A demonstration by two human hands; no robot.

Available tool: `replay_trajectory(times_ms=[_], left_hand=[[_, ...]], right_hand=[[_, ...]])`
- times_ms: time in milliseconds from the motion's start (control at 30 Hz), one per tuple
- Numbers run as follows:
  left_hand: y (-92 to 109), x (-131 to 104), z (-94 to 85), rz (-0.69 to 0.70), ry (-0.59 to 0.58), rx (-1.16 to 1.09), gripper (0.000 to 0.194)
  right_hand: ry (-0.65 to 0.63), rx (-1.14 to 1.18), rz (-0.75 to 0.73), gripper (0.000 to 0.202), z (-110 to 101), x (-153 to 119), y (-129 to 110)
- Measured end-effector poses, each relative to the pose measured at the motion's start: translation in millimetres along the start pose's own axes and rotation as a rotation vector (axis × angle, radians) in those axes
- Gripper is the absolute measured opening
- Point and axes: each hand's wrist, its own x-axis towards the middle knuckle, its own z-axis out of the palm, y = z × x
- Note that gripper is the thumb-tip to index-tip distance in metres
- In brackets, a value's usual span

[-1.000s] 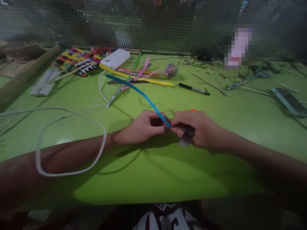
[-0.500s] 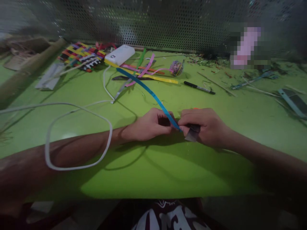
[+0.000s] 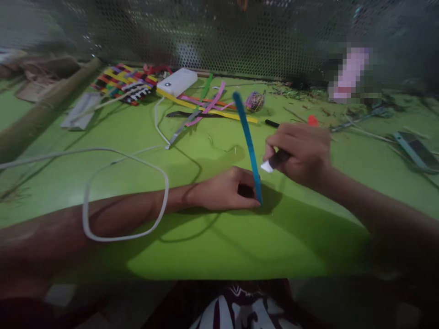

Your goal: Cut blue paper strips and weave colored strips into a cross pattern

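My left hand (image 3: 228,189) rests on the green tabletop, its thumb and fingertips pinching the lower end of a flat blue strip (image 3: 249,144). The strip stands up from the fingers and leans slightly left, its upper end free. To the right and a little higher, my right hand (image 3: 302,153) is wrapped round what looks like a cutter knife (image 3: 270,163). Its flat, bright tip points left toward the strip without touching it, and an orange end (image 3: 312,120) shows behind the hand. The fingers cover most of its body.
Behind lie several coloured strips (image 3: 240,117), a white power bank (image 3: 178,82), a woven colourful piece (image 3: 120,82), a ball (image 3: 255,101) and a pen (image 3: 272,123). A white cable (image 3: 166,183) loops above my left forearm. A phone (image 3: 416,151) lies right; a pole (image 3: 51,98) lies left.
My right hand has moved up and right, away from the left hand, with the cutter knife. The blue strip has swung more upright. My left hand has shifted slightly right and down.
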Motion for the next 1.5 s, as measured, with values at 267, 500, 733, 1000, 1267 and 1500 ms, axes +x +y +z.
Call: replay_trajectory(times_ms=[267,500,733,1000,1267,1500], left_hand=[[-15,2,5.9,0.069,-0.012,0.091,0.011],[-17,2,7.8,0.010,-0.037,0.080,0.010],[-15,1,7.0,0.021,-0.030,0.063,0.008],[-22,-2,7.7,0.024,-0.065,0.092,0.004],[-22,-2,9.9,0.049,-0.041,0.149,0.007],[-24,-2,9.7,0.010,-0.022,0.129,0.010]], right_hand=[[-0.044,-0.386,0.035,0.023,10,70,46],[0.012,-0.435,0.184,0.017,18,108,95],[0.045,-0.367,0.178,0.011,-6,117,116],[0.078,-0.248,0.267,0.025,-9,118,136],[-0.230,0.054,0.201,0.038,-9,117,153],[-0.406,0.148,0.162,0.040,4,118,139]])
